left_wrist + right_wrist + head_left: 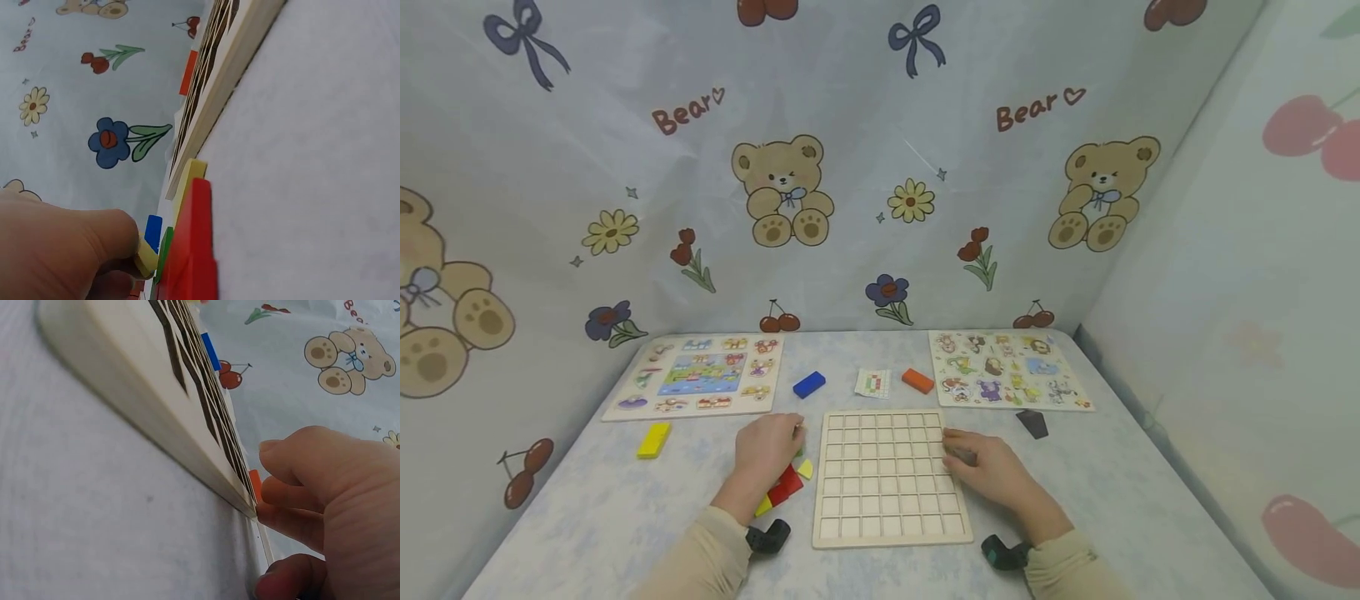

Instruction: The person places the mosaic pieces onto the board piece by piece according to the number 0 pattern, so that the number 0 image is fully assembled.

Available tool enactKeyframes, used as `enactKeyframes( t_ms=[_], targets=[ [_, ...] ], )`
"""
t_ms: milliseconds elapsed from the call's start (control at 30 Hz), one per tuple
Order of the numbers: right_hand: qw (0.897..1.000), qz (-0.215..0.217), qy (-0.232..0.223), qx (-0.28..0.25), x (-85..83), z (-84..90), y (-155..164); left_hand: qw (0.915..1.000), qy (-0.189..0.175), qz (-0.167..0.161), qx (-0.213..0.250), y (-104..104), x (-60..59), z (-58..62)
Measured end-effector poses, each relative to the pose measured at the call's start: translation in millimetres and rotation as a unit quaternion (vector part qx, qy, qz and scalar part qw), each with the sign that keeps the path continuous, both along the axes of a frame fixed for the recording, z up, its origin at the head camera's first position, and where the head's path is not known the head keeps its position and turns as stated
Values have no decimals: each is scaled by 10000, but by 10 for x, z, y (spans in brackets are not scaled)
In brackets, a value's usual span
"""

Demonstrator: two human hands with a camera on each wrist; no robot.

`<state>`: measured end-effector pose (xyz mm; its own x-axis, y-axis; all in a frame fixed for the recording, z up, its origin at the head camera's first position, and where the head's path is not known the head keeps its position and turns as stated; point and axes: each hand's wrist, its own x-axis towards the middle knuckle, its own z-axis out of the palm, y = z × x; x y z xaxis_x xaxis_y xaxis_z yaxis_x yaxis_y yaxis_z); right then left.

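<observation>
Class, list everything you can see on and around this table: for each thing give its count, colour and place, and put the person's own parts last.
Grid board: one, pale wood, front centre, cells bare.
Picture puzzle boards: two, pale with coloured pictures, back left and back right.
Blue block: one, behind the grid board, left.
Orange block: one, behind the grid board, right.
Pattern card: one, white, between those two blocks.
Yellow block: one, far left.
Dark block: one, right of the grid board.
Red and yellow pieces: several, under the left hand.
Left hand: holds a yellow piece.
Right hand: at the grid board's right edge.
</observation>
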<state>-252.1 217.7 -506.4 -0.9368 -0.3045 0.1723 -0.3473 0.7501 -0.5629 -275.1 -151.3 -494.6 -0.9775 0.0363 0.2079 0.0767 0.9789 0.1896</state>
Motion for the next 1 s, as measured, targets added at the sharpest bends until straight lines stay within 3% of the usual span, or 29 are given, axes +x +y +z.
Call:
enactKeyframes(
  t_ms=[167, 367, 500, 767, 1000],
  targets=[
    [9997, -26, -8, 224, -9, -4, -15, 9997, 170, 29, 167, 20, 19, 35],
    [9992, -119, -23, 387, -19, -8, -40, 9925, -323, -158, 1169, 182, 34, 212],
    [9989, -155, 5, 438, -33, -11, -42, 9866, -574, -454, 1462, 337, -11, 297],
    [9991, -140, -21, 394, -16, -36, 11, 9745, -933, -1083, 1732, 630, -147, 207],
    [9991, -131, 8, 402, -30, -40, 11, 9700, -1051, -1121, 1884, 764, -207, 173]
  ],
)
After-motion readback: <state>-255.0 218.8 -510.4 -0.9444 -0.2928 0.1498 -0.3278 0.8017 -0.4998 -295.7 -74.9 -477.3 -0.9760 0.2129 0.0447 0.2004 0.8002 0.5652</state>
